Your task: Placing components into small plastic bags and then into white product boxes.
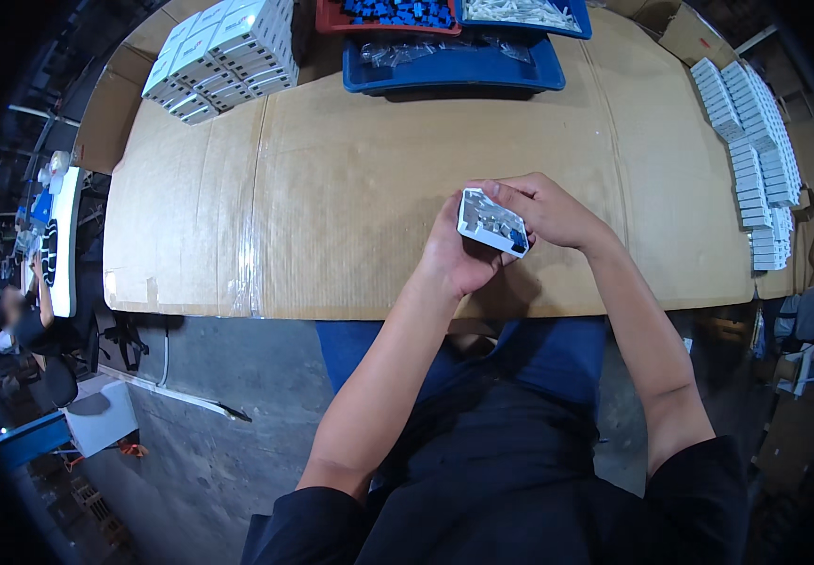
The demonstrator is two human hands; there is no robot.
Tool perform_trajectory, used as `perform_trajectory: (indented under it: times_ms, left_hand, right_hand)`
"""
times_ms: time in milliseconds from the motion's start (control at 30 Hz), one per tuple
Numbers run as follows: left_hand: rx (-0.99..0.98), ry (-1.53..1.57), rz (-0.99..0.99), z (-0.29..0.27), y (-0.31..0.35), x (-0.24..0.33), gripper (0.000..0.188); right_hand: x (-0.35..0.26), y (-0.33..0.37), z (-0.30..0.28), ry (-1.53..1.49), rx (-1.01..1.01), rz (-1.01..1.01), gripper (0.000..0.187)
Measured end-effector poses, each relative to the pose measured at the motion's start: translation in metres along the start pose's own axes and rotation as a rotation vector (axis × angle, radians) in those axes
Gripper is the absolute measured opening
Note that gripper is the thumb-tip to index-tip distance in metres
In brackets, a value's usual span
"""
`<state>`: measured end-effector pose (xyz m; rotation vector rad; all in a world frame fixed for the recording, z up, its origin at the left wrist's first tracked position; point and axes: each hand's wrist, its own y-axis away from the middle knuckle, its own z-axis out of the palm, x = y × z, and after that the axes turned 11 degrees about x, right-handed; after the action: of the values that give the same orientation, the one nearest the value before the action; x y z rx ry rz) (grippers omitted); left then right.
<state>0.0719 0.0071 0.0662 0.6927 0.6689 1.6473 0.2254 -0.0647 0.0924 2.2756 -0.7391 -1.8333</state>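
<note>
Casing [492,224]: white, ctr frame, long axis UL–LR.
L hand [459,256]: lower L, fingers gripping it.
R hand [557,213]: upper R, thumb touching; grip can't tell.

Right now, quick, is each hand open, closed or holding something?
Left hand: holding the white case.
Right hand: touching the case; grip can't be told.

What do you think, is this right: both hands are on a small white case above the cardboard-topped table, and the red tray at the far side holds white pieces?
Not quite: the head view shows that the red tray holds blue pieces, not white ones. The left hand and right hand are indeed on the white case above the cardboard-topped table.
</note>
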Motion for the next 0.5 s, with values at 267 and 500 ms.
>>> perform_trajectory:
  times_ms: [267,500]
  left_hand:
    - [-0.013,0.000,0.006,-0.015,-0.012,0.002,0.046]
    - [-0.133,-0.068,0.033,-0.028,-0.028,0.002,0.044]
  right_hand:
    - [0.008,-0.003,0.011,-0.065,-0.052,-0.049,0.053]
    - [0.002,0.005,0.015,-0.155,0.013,0.007,0.055]
